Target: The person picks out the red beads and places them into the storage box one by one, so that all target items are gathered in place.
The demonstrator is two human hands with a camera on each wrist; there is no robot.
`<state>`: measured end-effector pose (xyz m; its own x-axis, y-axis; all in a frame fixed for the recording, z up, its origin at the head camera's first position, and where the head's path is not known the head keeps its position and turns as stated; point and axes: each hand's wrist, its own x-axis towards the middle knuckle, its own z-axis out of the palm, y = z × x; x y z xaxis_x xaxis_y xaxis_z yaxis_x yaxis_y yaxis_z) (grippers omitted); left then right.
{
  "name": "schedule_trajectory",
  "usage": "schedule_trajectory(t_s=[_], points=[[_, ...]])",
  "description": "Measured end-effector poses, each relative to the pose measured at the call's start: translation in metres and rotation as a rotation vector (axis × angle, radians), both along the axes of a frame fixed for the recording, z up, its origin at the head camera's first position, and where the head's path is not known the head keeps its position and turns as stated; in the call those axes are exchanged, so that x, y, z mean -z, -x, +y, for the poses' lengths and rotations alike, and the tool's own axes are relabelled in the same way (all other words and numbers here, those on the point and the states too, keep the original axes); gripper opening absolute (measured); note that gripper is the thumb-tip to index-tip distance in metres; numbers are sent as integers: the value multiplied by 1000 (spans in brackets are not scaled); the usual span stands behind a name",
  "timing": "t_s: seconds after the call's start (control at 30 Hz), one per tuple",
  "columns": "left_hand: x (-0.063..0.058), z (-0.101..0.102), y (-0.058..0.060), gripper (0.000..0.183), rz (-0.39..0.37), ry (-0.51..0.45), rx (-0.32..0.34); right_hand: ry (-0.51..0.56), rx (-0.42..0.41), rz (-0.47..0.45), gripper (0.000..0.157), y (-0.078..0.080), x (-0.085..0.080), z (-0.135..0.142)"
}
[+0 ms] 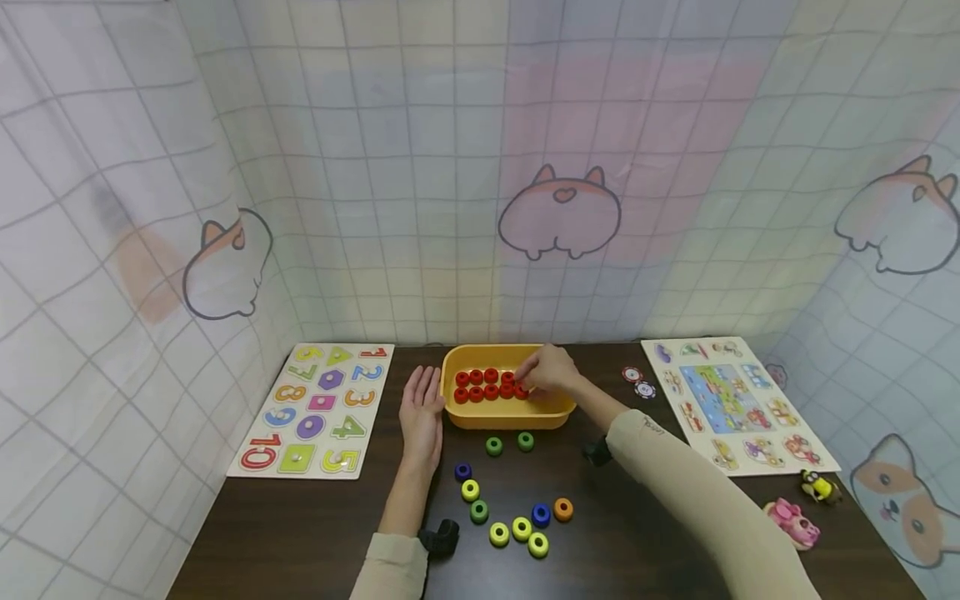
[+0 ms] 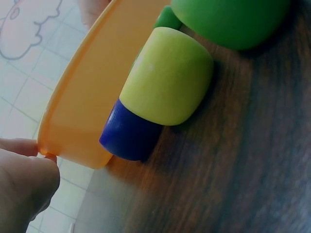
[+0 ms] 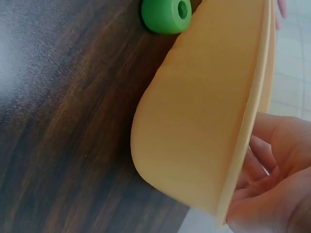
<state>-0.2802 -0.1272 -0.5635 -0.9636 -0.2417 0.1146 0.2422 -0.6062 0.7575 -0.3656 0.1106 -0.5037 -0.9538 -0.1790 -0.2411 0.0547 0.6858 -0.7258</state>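
Note:
A yellow plastic tray point(image 1: 551, 406) stands at the back middle of the dark table, with several red ring-shaped beads point(image 1: 491, 392) lined up inside in two rows. My right hand point(image 1: 551, 369) reaches over the tray, its fingertips around the red bead at the right end of the nearer row. In the right wrist view the tray wall point(image 3: 194, 111) hides those fingertips. Beside the tray's left end lies my left hand point(image 1: 422, 421), fingers extended and palm turned toward the tray. Its thumb touches the rim point(image 2: 46, 141) in the left wrist view.
Green beads point(image 1: 493, 446), blue beads point(image 1: 541, 514), yellow beads point(image 1: 521, 528) and an orange bead point(image 1: 562, 509) lie before the tray. A number puzzle board point(image 1: 360, 454) is at left, a picture board point(image 1: 813, 462) at right. Two chips point(image 1: 644, 389) and a pink toy point(image 1: 792, 523) are also at right.

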Motion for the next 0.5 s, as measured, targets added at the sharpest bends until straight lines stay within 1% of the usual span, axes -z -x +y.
schedule_trajectory(t_s=[0.07,0.17,0.3,0.33,0.43,0.5], points=[[-1,0,1,71,-11,-4,-3,-13,12,28,14,-2,-1,0],[-6,-3,-1,71,-26,-11,8,-11,4,70,18,-8,-5,2],[-9,-9,-1,70,-29,18,18,49,-57,133,18,-18,-16,5],[-7,-10,0,69,-33,42,15,52,-76,161,17,-22,-19,7],[-10,-14,1,67,-56,152,22,17,-123,263,15,-29,-26,15],[-15,-16,-1,64,-88,262,19,-28,-139,333,14,-34,-29,21]])
